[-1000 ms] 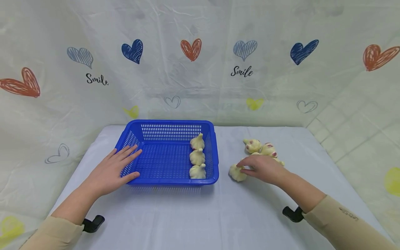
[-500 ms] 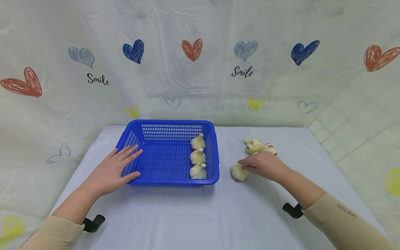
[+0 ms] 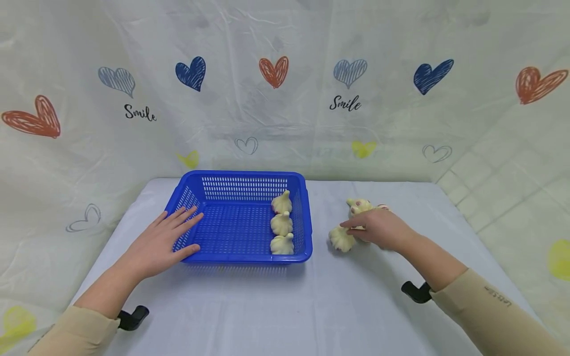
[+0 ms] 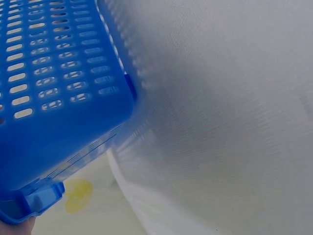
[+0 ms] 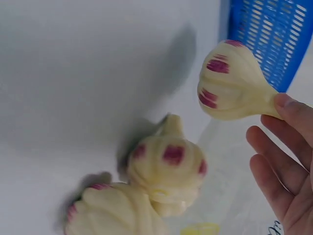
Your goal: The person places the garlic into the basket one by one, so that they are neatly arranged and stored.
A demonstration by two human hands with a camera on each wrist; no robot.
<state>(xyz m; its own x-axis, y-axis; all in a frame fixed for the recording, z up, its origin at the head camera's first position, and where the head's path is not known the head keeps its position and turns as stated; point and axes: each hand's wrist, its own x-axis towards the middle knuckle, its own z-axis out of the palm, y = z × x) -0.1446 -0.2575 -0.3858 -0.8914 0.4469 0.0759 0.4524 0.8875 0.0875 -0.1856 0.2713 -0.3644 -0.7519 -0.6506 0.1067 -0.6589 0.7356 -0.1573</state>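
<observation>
My right hand (image 3: 380, 228) pinches a garlic bulb (image 3: 341, 240) by its stem, between thumb and fingers. In the right wrist view, this pale bulb (image 5: 230, 83) has purple patches, and its shadow falls on the cloth apart from it. Two other garlic bulbs, one with its stem up (image 5: 168, 169) and one beside it (image 5: 115, 210), lie just beyond; my right hand partly covers this group in the head view. My left hand (image 3: 162, 242) rests with spread fingers over the left rim of a blue plastic basket (image 3: 236, 258). Three garlic bulbs (image 3: 281, 224) stand in a column along the basket's right side.
A white cloth (image 3: 262, 311) covers the table. Behind it hangs a pale curtain (image 3: 303, 133) printed with hearts and "Smile". Black wrist mounts (image 3: 132, 318) show at both sleeves.
My right hand has shifted slightly away from me, and the pinched garlic bulb has moved a little up in the view with it. My left hand and the basket stay put.
</observation>
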